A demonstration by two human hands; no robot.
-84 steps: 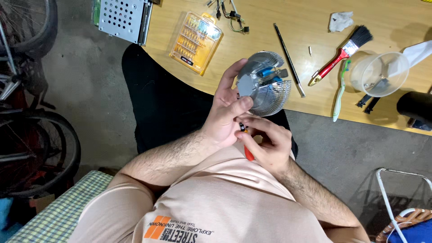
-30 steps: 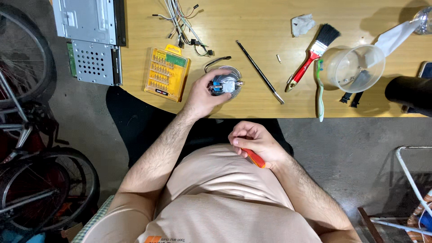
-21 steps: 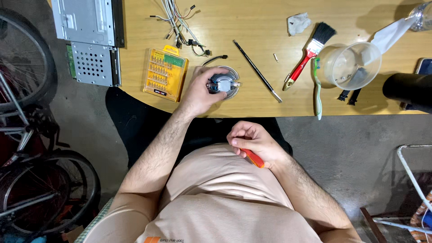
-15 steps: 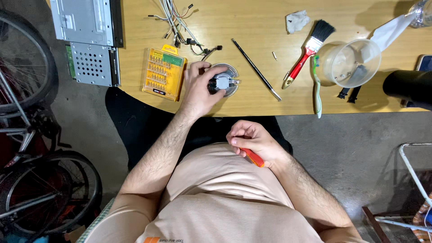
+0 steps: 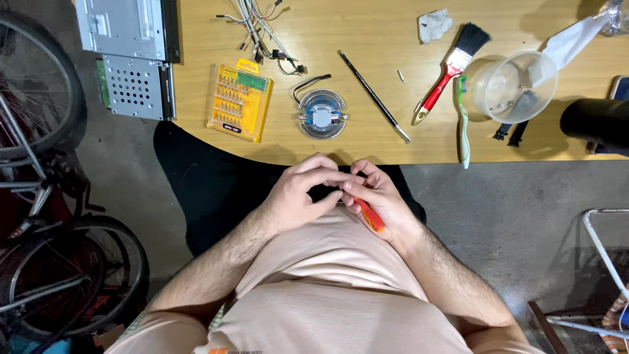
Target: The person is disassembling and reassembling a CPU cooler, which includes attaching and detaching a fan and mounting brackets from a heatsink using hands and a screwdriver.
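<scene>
orange screwdriver handle [image 5: 371,216] | yellow bit case [image 5: 239,101] | red-handled brush [image 5: 451,72] | green toothbrush [image 5: 463,121]

On the wooden table [image 5: 367,39] are seen a yellow bit case [image 5: 239,99], a round cooler fan [image 5: 322,115], tangled wires [image 5: 262,29], a red-handled paintbrush [image 5: 451,62], a green toothbrush [image 5: 463,118] and a clear plastic cup [image 5: 514,85]. Bicycle wheels [image 5: 39,216] are seen left.

Bare wood beside round cooler [image 5: 321,115]

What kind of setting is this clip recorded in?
Probably a home workshop or garage used for electronics repair: a wooden bench carries a round finned cooler, a yellow case of screwdriver bits and loose wires, and bicycle wheels stand alongside.
</scene>
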